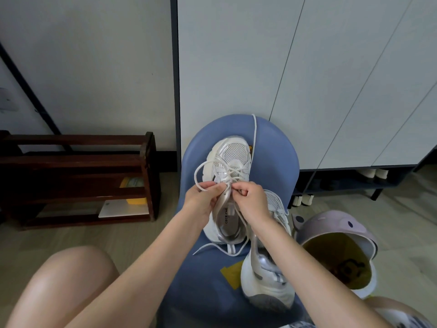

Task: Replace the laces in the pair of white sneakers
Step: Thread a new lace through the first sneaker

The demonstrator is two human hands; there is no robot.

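On blue stool (272,147): mesh-toed white sneaker (233,157), insole print "CECE CH…", rest hidden. My left hand (201,197) and right hand (253,200) both pinch white lace (201,169) at tongue. Second sneaker (267,278) beside it.

The blue stool (272,147) is crowded: one sneaker (227,185) fills its middle, a second sneaker (267,268) its near right edge, and loose lace (254,136) trails over the far rim. Bare seat shows at near left. A pink bin (335,252) blocks the right side; a dark wooden rack (78,176) stands well left.
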